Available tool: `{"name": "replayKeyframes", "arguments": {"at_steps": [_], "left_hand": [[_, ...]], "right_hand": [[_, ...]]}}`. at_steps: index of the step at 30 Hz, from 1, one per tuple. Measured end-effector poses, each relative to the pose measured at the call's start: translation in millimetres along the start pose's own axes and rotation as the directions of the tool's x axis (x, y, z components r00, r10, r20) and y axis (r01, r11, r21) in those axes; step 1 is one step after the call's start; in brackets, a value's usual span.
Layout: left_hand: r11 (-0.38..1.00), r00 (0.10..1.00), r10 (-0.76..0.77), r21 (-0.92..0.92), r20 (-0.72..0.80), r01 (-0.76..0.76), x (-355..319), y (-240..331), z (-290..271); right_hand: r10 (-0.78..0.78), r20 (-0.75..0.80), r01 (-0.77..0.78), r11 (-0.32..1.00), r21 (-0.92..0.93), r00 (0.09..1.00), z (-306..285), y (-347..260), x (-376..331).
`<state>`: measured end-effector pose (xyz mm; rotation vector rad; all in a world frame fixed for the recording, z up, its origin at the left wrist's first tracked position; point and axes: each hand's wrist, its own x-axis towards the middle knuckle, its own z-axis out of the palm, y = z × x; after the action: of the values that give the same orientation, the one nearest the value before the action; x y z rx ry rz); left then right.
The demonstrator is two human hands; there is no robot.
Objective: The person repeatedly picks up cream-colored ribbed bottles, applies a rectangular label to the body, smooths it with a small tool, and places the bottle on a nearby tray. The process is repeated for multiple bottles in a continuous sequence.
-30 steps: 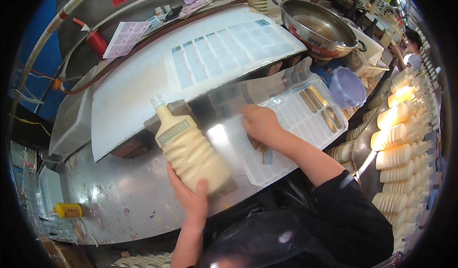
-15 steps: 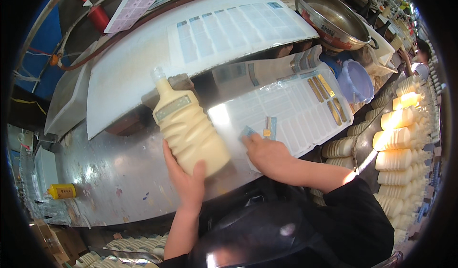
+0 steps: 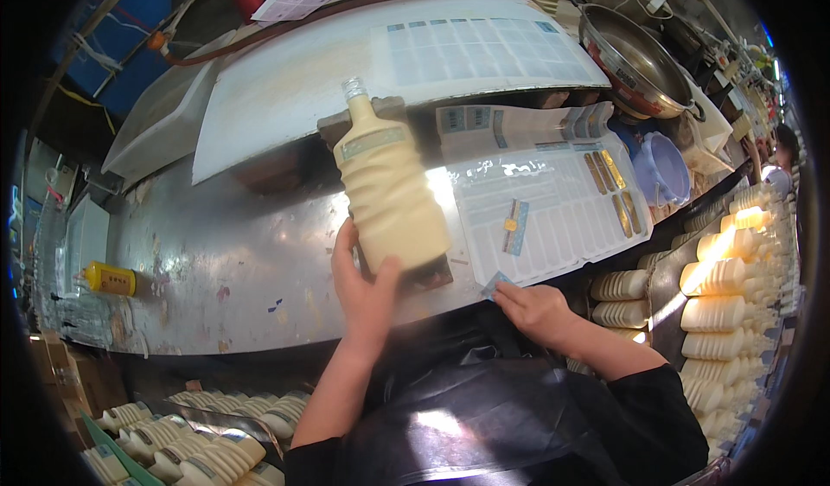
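My left hand (image 3: pixel 367 291) wraps its fingers and thumb around the base of a cream ribbed bottle (image 3: pixel 393 209). The bottle's clear threaded neck points away from me, and a grey-blue label band (image 3: pixel 373 142) crosses its shoulder. Brown blocks (image 3: pixel 389 108) show behind the bottle's shoulder. My right hand (image 3: pixel 538 315) pinches a small blue label (image 3: pixel 495 284) at the near edge of a pale tray (image 3: pixel 562 265). In that tray lie a wet-looking translucent sheet, a loose blue strip with a gold mark (image 3: pixel 516 227), and several gold strips (image 3: pixel 622 216).
A white board (image 3: pixel 285 97) with a label sheet (image 3: pixel 467 49) lies beyond. At right are a metal pan (image 3: pixel 635 62), a purple bucket (image 3: pixel 661 170) and rows of cream bottles (image 3: pixel 713 278). A yellow bottle (image 3: pixel 111 278) lies left; more bottles (image 3: pixel 207 464) fill the lower left.
My right hand has drawn the small blue label toward me, off the tray's sheet. The bottle now stands more upright in the picture, still in my left hand, and the view has shifted.
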<state>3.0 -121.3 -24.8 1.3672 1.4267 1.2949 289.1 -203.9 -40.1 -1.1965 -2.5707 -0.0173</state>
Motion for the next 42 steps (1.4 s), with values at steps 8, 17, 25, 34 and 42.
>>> {"name": "replayKeyframes", "arguments": {"at_steps": [8, 17, 25, 34, 42], "left_hand": [[1.0, 1.0, -0.016, -0.008, 0.005, 0.016, -1.3, 7.8, -5.4], [0.964, 0.991, -0.136, -0.23, -0.003, 0.131, 23.0, 9.6, -0.4], [0.992, 0.992, -0.116, -0.045, -0.044, 0.114, 25.5, 11.8, 1.9], [0.996, 1.0, 0.023, -0.088, -0.017, -0.024, 8.1, 0.4, 5.0], [0.996, 0.996, 0.055, 0.073, 0.066, -0.059, 2.7, 3.9, -0.1]], "right_hand": [[0.514, 0.026, -0.414, 0.66, 0.626, 0.858, -62.5, -20.4, 113.0], [0.086, -0.219, -0.111, 0.988, -0.103, 0.972, -28.9, -55.3, 153.1], [0.018, -0.169, -0.034, 0.995, -0.093, 0.986, -40.0, -70.7, 134.8], [0.537, 0.004, -0.419, 0.654, 0.63, 0.844, -35.6, -16.0, 144.8], [0.669, 0.293, -0.663, 0.399, 0.634, 0.683, -25.3, -8.3, 165.3]]}}
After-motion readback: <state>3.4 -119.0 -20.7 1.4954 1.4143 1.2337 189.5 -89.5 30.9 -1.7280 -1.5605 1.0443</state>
